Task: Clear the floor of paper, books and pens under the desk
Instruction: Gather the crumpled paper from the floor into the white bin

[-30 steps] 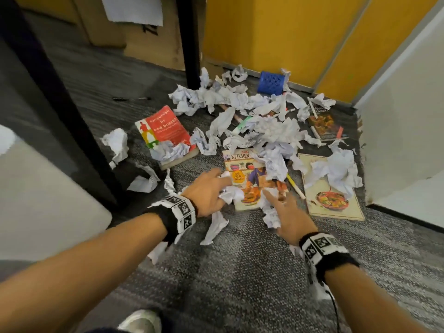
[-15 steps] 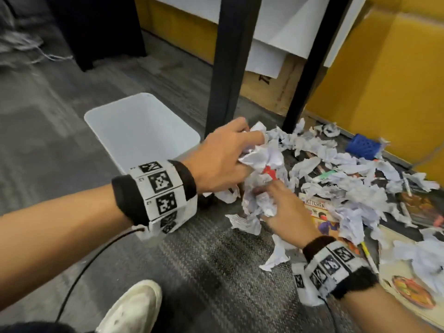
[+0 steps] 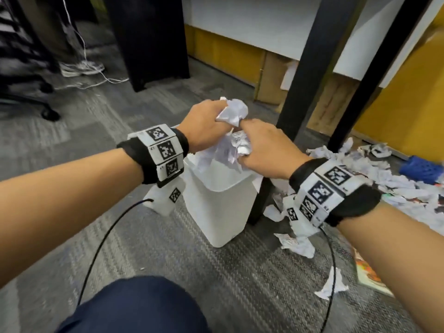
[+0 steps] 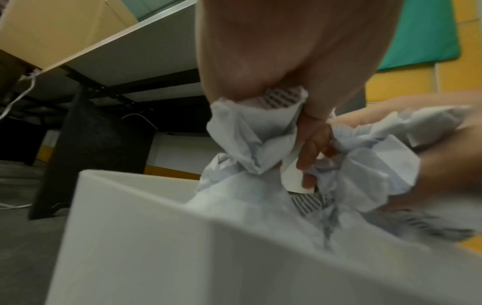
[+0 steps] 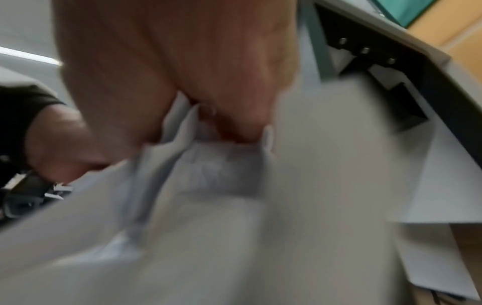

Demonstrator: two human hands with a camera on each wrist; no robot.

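Grey carpet floor is the work area; most of the mess sits on it at right, past the black counter leg. White plastic bin stands just left of that leg, open top up.

Step in hand, as I read it: dumping one load of crumpled paper into the bin. The wad is directly over the bin mouth, lower sheets hanging at or just inside the rim; the left wrist view shows the paper at the rim, though not whether it touches.

Loose paper pile lies on the floor to the right, well apart from the bin, with a few scraps near the leg base. A book edge shows at near right. Blue perforated object at far right; can't say what it is. No pens clearly visible from here.

Pose: both forearms reach forward from near, wrists almost together above the bin. Left hand grips the top of the wad, fingers curled into the paper. Right hand pinches the lower part from the right side, palm down. Right wrist view is blurred; only fingers closed on paper can be made out.

Next move likely calls for: spread both hands over the opening, let the wad fall clear of the rim. Loose hanging sheets could catch on the rim or spill out. Task looks early, with the bulk of the paper and the book not yet picked up.
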